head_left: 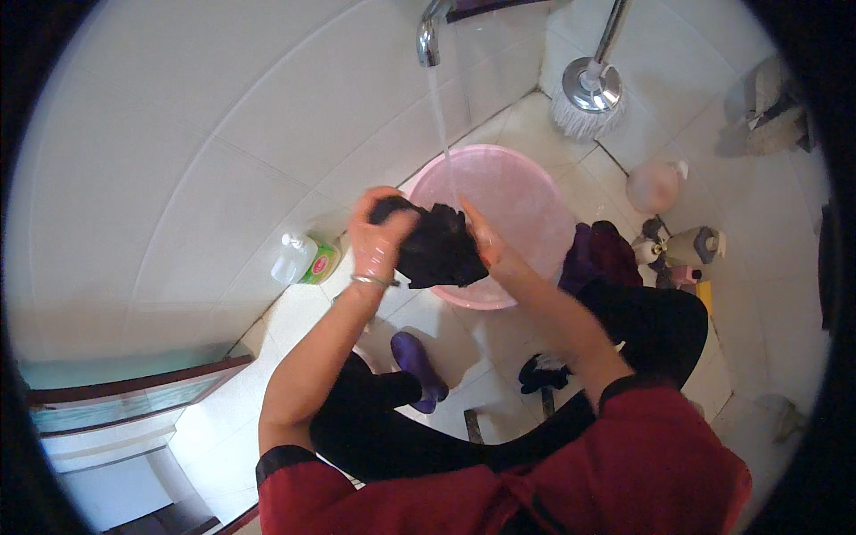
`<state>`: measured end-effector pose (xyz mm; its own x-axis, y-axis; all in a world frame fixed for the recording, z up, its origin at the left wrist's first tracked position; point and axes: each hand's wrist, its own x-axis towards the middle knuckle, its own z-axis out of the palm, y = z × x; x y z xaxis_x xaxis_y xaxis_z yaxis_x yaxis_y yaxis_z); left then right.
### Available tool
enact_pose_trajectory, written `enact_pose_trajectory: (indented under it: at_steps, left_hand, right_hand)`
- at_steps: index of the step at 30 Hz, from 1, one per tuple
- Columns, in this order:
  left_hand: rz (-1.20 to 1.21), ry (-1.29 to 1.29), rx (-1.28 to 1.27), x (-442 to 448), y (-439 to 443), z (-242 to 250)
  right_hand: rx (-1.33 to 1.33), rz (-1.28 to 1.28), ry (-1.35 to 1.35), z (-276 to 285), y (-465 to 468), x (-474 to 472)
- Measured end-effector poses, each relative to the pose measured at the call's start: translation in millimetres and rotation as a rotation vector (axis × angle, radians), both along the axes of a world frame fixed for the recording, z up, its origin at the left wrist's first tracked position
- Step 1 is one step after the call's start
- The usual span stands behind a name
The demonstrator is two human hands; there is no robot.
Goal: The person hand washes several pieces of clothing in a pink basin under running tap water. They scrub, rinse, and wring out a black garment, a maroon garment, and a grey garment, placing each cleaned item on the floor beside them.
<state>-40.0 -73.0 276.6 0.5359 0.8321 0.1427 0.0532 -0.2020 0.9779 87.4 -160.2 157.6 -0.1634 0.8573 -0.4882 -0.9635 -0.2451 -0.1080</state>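
A wet-looking black cloth (pixel 441 249) is stretched between my hands above the near left side of a pink plastic basin (pixel 518 200). My left hand (pixel 379 234) grips the cloth's left end, thumb on top. My right hand (pixel 483 235) is at the cloth's right edge with its fingers extended; whether they pinch the fabric is hidden. From a chrome faucet spout (pixel 429 47) a stream of water (pixel 439 110) runs down toward the basin, beyond the cloth. The basin holds cloudy water. Dark purple and maroon cloth (pixel 605 257) lies beside the basin, next to my knee.
A pump bottle (pixel 304 259) with a green label stands by the left wall. A mop (pixel 592 90) leans in the far corner. Several bottles, one a white pump bottle (pixel 647 251), line the right wall. A purple shoe (pixel 416 364) and a black brush-like item (pixel 545 373) are below.
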Motion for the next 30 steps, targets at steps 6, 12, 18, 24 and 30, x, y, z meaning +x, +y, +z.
enact_pose_trajectory:
  at_steps: [6, 12, 18, 24, 30]
  left_hand:
    - [0.199, -0.368, -0.951, -25.1, 36.1, -12.2]
    - [0.373, -0.408, -0.901, -37.8, 56.3, -28.4]
    - [0.466, -0.212, -0.233, -38.3, 34.4, -20.3]
    - [-0.086, 0.115, 0.765, -35.5, -35.6, 28.6]
    - [-0.532, -0.001, 1.018, -32.3, -70.9, 79.2]
  right_hand:
    - [0.417, -0.378, 0.187, -38.7, -18.3, -116.4]
    - [0.209, -0.704, 0.330, -39.3, -13.8, -128.2]
    - [0.752, -0.556, 0.091, 8.9, -22.5, -80.0]
    - [0.625, -0.384, -0.327, 97.9, -25.9, -23.4]
    - [0.320, 0.102, -0.537, 155.7, -31.7, 22.7]
